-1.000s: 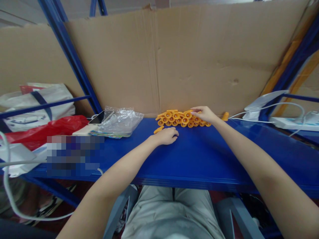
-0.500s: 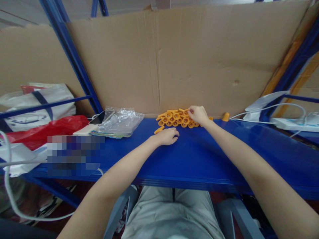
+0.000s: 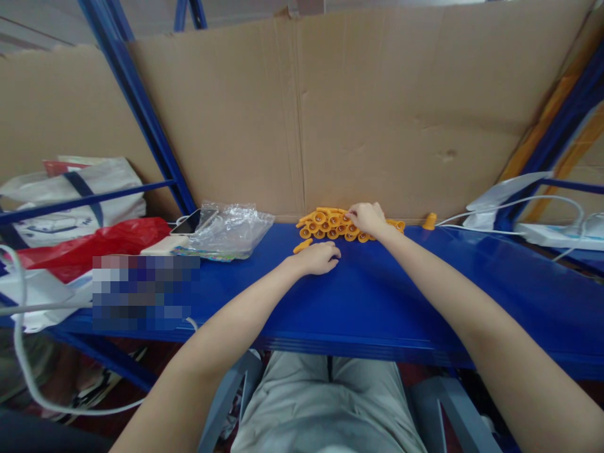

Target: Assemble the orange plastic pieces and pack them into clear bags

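A stacked pile of small yellow-orange plastic pieces [image 3: 333, 225] lies against the cardboard, most with hollow round ends facing me. My right hand [image 3: 369, 218] is at the top of the pile, fingers pinched together on one such piece, which they largely cover. Closer to me, my left hand [image 3: 319, 258] rests low over the blue shelf [image 3: 358, 296] with its fingers curled; what they hold, if anything, is hidden. Just behind its wrist is a loose yellow-orange piece [image 3: 302, 246], partly covered. Off to the right, a single yellow-orange piece [image 3: 430, 221] stands upright.
Cardboard [image 3: 377, 113] walls the back of the shelf. On the left are clear plastic bags [image 3: 236, 229], a phone [image 3: 189, 221], a red bag [image 3: 104, 244] and a printed white bag [image 3: 99, 195]. A power strip [image 3: 552, 234] with white cables lies at the right.
My right hand has shifted slightly left along the top of the pile, uncovering more pieces at its right end. The left hand stays in nearly the same place.
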`<state>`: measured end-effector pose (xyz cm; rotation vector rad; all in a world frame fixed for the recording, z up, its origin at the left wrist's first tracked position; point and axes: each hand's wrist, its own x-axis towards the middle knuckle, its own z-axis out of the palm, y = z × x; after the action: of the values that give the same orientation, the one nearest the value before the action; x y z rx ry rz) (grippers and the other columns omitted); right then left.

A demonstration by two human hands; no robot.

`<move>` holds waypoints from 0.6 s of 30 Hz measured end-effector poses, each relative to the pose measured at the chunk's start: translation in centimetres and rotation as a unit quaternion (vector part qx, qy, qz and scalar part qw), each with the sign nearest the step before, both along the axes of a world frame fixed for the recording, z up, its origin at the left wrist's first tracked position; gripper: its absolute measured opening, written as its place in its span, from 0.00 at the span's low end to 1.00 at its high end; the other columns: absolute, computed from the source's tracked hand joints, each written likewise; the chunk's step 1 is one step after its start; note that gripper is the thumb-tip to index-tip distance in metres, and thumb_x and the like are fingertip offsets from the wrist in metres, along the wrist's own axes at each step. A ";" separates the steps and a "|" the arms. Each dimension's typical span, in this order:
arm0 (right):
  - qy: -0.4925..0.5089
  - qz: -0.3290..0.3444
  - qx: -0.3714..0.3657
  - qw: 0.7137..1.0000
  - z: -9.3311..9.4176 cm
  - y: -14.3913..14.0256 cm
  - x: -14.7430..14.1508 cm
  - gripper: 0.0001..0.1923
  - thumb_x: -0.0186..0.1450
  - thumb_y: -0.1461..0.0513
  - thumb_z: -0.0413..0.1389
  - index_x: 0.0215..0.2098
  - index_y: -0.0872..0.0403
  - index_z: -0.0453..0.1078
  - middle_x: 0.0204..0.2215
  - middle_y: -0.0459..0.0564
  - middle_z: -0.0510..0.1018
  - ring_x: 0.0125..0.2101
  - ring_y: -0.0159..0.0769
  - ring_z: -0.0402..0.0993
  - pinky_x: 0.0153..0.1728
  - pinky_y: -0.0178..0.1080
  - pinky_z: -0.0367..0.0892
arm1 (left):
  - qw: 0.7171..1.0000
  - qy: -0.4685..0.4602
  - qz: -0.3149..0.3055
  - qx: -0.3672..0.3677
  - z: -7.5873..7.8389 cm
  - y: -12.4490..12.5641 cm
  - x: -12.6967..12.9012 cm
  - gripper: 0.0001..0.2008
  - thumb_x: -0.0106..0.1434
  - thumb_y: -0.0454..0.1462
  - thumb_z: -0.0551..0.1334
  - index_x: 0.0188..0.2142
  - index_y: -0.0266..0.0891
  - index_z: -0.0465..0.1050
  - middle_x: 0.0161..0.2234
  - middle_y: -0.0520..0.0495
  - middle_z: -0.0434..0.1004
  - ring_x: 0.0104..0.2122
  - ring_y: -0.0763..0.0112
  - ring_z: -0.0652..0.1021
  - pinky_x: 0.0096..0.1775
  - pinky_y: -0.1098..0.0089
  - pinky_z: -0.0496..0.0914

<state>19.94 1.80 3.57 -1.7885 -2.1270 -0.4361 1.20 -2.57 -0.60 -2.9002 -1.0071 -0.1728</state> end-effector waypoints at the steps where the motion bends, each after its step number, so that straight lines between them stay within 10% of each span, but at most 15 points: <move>1: 0.009 0.002 -0.001 1.000 0.2 0.1 0.4 0.17 0.71 0.58 0.48 0.42 0.53 0.79 0.46 0.57 0.82 0.47 0.48 0.77 0.48 0.47 0.63 | 1.000 -0.003 0.001 0.000 0.0 0.0 0.0 0.14 0.65 0.35 0.55 0.43 0.39 0.78 0.44 0.43 0.78 0.44 0.64 0.79 0.47 0.67 0.72; 10: 0.144 -0.142 0.070 0.977 1.0 2.6 10.3 0.15 0.66 0.60 0.52 0.43 0.54 0.80 0.42 0.60 0.82 0.44 0.50 0.78 0.41 0.45 0.71 | 1.000 0.025 0.016 0.005 0.3 -0.3 0.1 0.14 0.66 0.35 0.55 0.46 0.39 0.77 0.46 0.43 0.78 0.46 0.63 0.79 0.48 0.67 0.71; 18: 0.154 -0.279 -0.018 0.948 -3.4 2.2 20.1 0.27 0.62 0.63 0.54 0.60 0.58 0.69 0.52 0.67 0.74 0.51 0.54 0.74 0.46 0.50 0.71 | 1.000 0.013 0.008 0.001 0.0 0.0 0.0 0.14 0.66 0.35 0.55 0.45 0.39 0.77 0.46 0.43 0.78 0.46 0.64 0.78 0.49 0.68 0.71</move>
<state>40.08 3.98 0.19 -2.2977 -1.4120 -0.2234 1.23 -2.53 -0.60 -2.8825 -1.0258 -0.1351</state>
